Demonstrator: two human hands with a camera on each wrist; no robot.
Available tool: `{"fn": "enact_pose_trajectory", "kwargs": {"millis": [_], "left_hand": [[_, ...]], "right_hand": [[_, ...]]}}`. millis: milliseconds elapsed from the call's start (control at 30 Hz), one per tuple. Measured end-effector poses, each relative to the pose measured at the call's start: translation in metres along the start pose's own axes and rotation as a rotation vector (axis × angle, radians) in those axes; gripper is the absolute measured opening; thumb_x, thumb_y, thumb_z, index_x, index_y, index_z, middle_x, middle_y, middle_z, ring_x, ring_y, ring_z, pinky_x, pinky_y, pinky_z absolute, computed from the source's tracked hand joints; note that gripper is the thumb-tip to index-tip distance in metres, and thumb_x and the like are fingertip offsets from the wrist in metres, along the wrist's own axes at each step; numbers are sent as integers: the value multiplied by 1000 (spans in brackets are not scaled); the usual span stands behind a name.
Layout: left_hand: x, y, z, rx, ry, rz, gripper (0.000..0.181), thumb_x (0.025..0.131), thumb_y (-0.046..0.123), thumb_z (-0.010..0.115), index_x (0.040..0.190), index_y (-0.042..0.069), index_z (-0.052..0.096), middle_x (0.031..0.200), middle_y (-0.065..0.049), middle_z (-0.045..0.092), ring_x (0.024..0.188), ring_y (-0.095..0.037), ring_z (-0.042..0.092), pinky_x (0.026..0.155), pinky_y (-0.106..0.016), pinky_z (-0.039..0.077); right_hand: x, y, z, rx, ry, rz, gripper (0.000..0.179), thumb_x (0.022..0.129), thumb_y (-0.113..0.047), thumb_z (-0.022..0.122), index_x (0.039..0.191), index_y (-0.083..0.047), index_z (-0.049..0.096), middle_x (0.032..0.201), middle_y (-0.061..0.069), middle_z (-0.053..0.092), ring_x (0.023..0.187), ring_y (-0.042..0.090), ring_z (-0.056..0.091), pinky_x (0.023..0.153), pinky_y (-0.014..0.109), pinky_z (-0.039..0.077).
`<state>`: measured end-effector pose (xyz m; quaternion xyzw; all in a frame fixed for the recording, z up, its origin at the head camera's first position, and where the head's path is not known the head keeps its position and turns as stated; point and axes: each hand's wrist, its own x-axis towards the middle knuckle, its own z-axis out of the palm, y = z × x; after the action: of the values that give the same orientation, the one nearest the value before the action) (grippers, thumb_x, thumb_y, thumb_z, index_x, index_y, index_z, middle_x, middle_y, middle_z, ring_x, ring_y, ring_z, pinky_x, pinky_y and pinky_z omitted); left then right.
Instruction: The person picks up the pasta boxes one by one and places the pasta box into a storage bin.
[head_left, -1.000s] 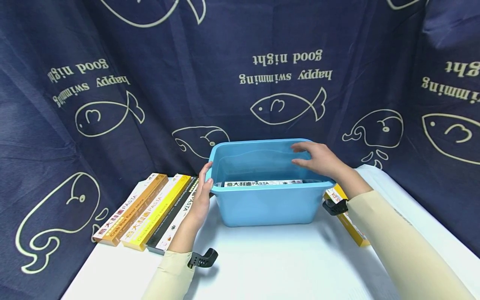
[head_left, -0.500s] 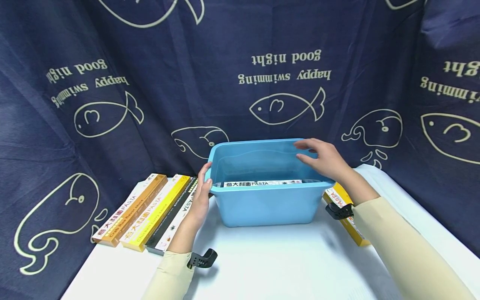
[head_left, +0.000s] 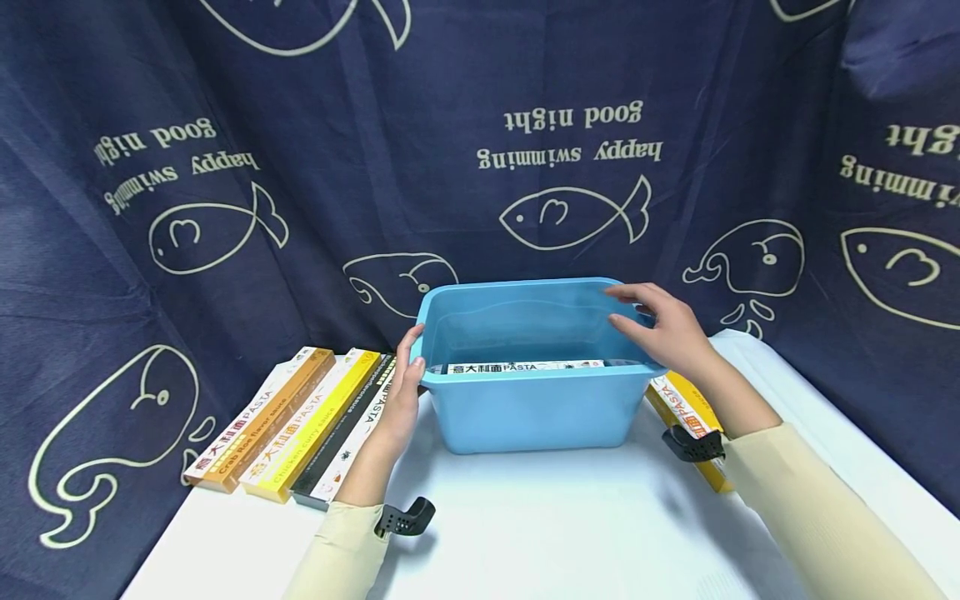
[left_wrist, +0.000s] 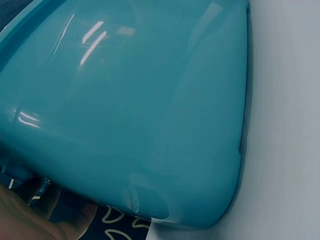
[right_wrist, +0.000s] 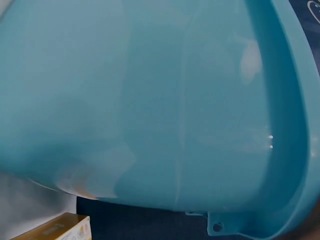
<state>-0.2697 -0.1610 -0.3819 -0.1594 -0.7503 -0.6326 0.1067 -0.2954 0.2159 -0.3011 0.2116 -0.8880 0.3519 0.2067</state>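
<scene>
A light blue plastic bin [head_left: 532, 417] stands on the white table; its side wall [left_wrist: 150, 110] fills much of the left wrist view. My left hand [head_left: 405, 392] holds the bin's left end at the front corner, thumb near the rim and fingers along the side. Over the right rim hovers my right hand [head_left: 667, 329], fingers loosely bent and thumb apart, nothing between them. A white-sided pasta box [head_left: 525, 367] shows inside the bin just behind the front wall; its lower part is hidden.
Left of the bin lie a brown pasta box [head_left: 277, 417], a yellow pasta box [head_left: 322, 425] and a black-and-white pasta box [head_left: 352, 433], side by side. Another yellow pasta box [head_left: 686, 400] lies right of the bin under my right forearm. A navy curtain [head_left: 420, 183] hangs behind.
My right hand has drawn back to the right, from over the bin's inside to its right rim. The left hand, the bin and the pasta boxes stay put.
</scene>
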Motion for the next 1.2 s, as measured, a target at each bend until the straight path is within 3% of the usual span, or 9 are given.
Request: {"fn": "enact_pose_trajectory", "kwargs": {"millis": [400, 467, 633, 700, 900, 1133, 1200], "left_hand": [[1, -1, 1, -15, -1, 13, 58, 99, 44, 30, 155, 36, 20, 166, -1, 19, 153, -30, 21, 120, -66, 16], [1, -1, 1, -15, -1, 11, 58, 99, 44, 30, 155, 36, 20, 166, 0, 19, 153, -29, 21, 120, -66, 15], [1, 0, 1, -10, 1, 6, 58, 98, 45, 30, 155, 37, 20, 166, 1, 19, 153, -29, 20, 120, -66, 15], [0, 0, 1, -7, 3, 5, 58, 98, 46, 29, 155, 37, 20, 166, 1, 18, 153, -29, 20, 120, -66, 14], [1, -1, 1, -10, 0, 13, 59, 98, 45, 30, 155, 36, 20, 166, 0, 19, 153, -29, 20, 120, -66, 15], [2, -2, 1, -17, 7, 14, 58, 98, 46, 30, 155, 37, 21, 165, 1, 20, 153, -29, 21, 119, -66, 16], [2, -3, 1, -24, 4, 19, 59, 98, 44, 30, 155, 35, 20, 166, -1, 19, 153, -30, 21, 119, -66, 16]], "right_hand": [[-22, 4, -6, 64, 66, 88, 46, 96, -25, 67, 138, -14, 56, 138, 12, 54, 128, 36, 53, 108, 57, 44], [-26, 5, -7, 68, 80, 97, 46, 96, -26, 67, 139, -14, 56, 138, 12, 54, 128, 20, 54, 107, 57, 44], [-34, 10, -7, 73, 112, 84, 51, 94, -24, 69, 141, -14, 54, 140, 10, 52, 122, 8, 52, 106, 22, 47], [-37, 12, -8, 97, 113, 86, 54, 94, -23, 70, 144, -14, 52, 143, 9, 49, 126, 21, 51, 99, 7, 42], [-52, 20, -11, 161, 100, 128, 60, 97, -23, 66, 151, -17, 41, 150, 12, 41, 132, 28, 47, 95, 0, 38], [-68, 32, -14, 153, 106, 124, 61, 100, -22, 60, 155, -18, 33, 154, 18, 42, 122, -14, 45, 88, -3, 36], [-73, 36, -15, 156, 106, 124, 62, 100, -20, 60, 155, -18, 32, 153, 20, 41, 118, -19, 43, 88, -3, 36]]}}
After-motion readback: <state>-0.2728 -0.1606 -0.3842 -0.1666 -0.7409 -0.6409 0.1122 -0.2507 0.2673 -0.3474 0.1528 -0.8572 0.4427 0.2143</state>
